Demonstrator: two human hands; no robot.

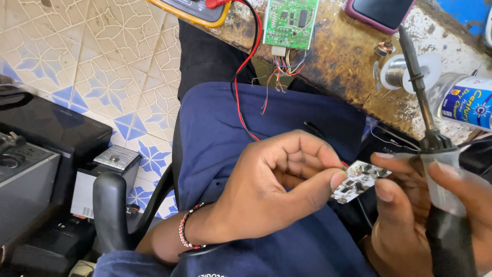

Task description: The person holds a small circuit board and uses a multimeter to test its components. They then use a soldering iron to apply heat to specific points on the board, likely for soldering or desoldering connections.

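- Pale tiled floor with blue star pattern [77, 61], filling the upper left beneath the seated person.
- Worn, stained brown workbench top [348, 66], running across the upper right; its far end was cut off by the frame.
- Dark blue cloth garment [215, 138] over the lap, under both hands.
- Black boxy equipment casing [46, 133] at the left edge, only partly in view.
- Left hand [271, 190], beaded band at the wrist, fingers curled, thumb and fingertips pinching one end of the small board.
- Right hand [410, 220], closed around the iron's handle, fingertips also touching the board's other end.
- Black-handled soldering iron with long metal shaft [423, 113], held upright, tip pointing toward the bench.
- White cylindrical plastic container [461, 100], lying on the bench; contents could not be seen.
- Green rectangular circuit board with trailing coloured wires [290, 23], at the bench edge.
- Spool of silvery solder wire [397, 72], beside the container.
- Small white printed circuit board with dark components [359, 180], held between both hands above the lap.
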